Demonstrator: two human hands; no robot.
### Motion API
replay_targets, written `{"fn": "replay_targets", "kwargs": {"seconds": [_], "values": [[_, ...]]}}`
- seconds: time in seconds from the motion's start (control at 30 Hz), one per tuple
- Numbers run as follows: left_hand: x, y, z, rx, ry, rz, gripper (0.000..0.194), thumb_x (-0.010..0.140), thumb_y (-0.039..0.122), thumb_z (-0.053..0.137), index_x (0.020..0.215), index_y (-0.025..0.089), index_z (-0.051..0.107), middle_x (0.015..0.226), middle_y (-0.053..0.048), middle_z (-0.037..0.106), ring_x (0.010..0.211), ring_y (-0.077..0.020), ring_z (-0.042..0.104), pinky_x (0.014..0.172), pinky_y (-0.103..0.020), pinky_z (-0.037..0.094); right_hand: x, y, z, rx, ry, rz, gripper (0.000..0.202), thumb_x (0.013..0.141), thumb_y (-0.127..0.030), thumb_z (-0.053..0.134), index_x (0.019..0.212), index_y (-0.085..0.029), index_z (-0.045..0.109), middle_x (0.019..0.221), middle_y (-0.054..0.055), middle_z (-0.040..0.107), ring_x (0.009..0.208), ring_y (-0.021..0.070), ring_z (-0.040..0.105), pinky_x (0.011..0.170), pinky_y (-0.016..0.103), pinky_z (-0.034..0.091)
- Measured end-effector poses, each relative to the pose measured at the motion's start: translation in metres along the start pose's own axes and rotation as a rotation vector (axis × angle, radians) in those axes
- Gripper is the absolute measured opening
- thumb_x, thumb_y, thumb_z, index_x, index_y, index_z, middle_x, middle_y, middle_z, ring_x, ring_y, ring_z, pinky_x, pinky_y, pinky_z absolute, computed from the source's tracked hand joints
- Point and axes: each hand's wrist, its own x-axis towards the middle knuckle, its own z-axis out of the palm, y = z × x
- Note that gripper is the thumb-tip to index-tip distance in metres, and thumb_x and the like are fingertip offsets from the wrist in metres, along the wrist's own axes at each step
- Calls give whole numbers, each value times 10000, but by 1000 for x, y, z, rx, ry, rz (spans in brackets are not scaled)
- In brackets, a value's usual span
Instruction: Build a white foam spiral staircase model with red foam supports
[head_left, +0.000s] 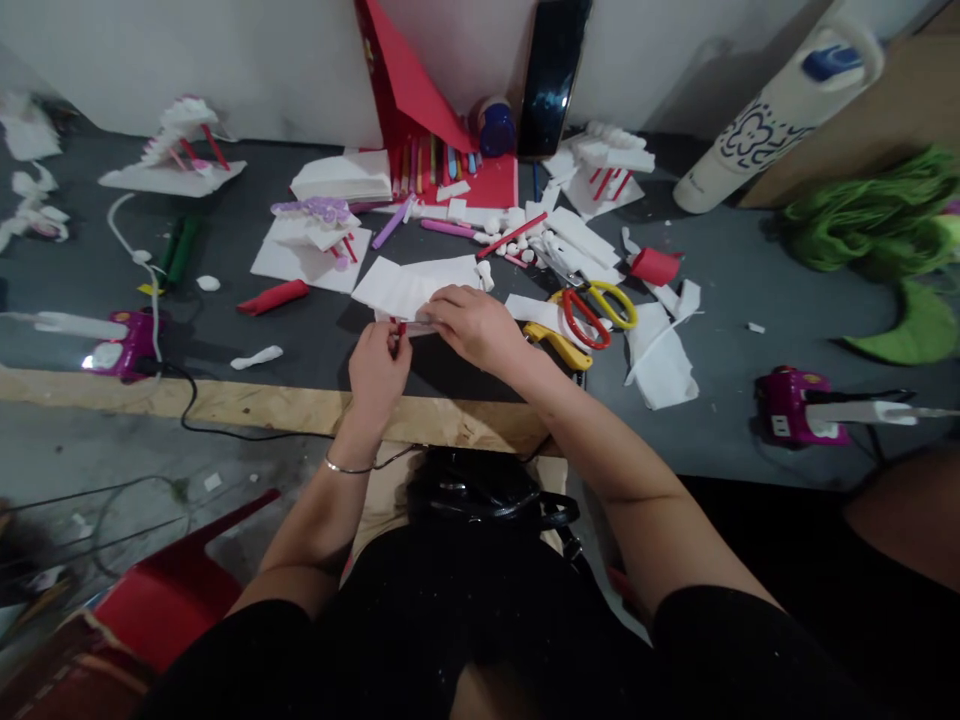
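In the head view, a folded white sheet piece (pixel 409 285) lies at the table's front, right by both hands. My left hand (pixel 377 368) is closed below its front edge, with a small red stick (pixel 400 327) between thumb and fingers. My right hand (pixel 476 322) rests over the sheet's right side, fingers pinched together at its front edge; what lies in the pinch is too small to make out. A small white model with purple trim and red sticks (pixel 322 235) stands to the left. Scissors with red and yellow handles (pixel 596 315) lie to the right of my right hand.
A yellow-handled tool (pixel 559 345) lies near my right forearm. Purple glue guns' stands (pixel 802 410) sit at right and left. Behind are white scraps, colored sticks (pixel 435 165), a phone (pixel 555 80) and a bottle (pixel 772 120). Another person's arm (pixel 911 520) is at the right.
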Motion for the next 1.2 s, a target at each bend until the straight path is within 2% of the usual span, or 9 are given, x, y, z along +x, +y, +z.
{"fn": "replay_targets", "kwargs": {"seconds": [0.13,0.23,0.33,0.5,0.67,0.9,1.0,1.13,1.2], "values": [[-7,-1,-11,25,-19,-12,61,860,158,619,886,212,607,788,-23,586,770,-195,594,743,-316,460,-21,16,-35,-43,22,140,305,1003,-194,474,1131,-170,750,1120,141,739,1040,269,658,899,388,476],[-10,-5,-16,25,1,-9,89,846,168,630,841,231,567,761,-10,551,726,-183,555,711,-317,449,-55,38,-65,-119,59,379,287,999,-261,472,1013,-192,751,1004,118,758,908,268,682,769,376,469],[-6,-7,-16,7,13,8,138,822,158,633,803,241,524,755,-12,541,702,-175,532,685,-317,442,-91,52,-77,-150,-4,450,245,980,-295,505,969,-216,736,962,103,764,866,262,686,749,372,486],[11,-1,-9,17,-61,71,151,831,147,620,806,239,502,808,-38,588,733,-192,566,730,-341,470,-126,44,-62,-266,-20,417,274,942,-298,608,1173,-180,697,1156,187,727,1103,362,655,918,497,539],[10,5,-19,148,-190,59,227,836,160,640,739,251,456,729,-30,554,692,-211,538,629,-338,382,-128,30,-46,-385,29,504,412,951,-253,600,1348,-144,620,1236,217,712,1126,378,644,955,539,528],[-12,22,-44,4,-277,61,138,831,180,648,777,241,535,706,-14,610,642,-179,566,622,-320,416,-114,38,-41,-405,47,608,310,901,-207,508,1144,-115,676,1083,245,699,1018,397,657,759,507,557],[-11,39,-35,-214,-386,83,61,858,250,611,830,233,560,733,-13,664,624,-149,581,628,-300,449,-116,37,-48,-368,130,620,320,891,-222,505,1158,-134,658,1080,206,680,897,326,665,689,441,554],[-5,64,-10,-512,-548,68,139,879,355,571,889,218,583,885,-63,744,745,-166,664,672,-297,517,-123,41,-54,-244,161,570,549,899,-225,519,1437,-120,540,1196,215,625,840,290,674,674,452,584],[-2,72,1,-621,-566,46,143,873,363,576,892,222,581,902,-62,753,788,-168,677,665,-286,531,-127,45,-57,-176,175,551,634,904,-260,579,1521,-142,490,1234,208,610,856,287,693,707,468,607]]}}
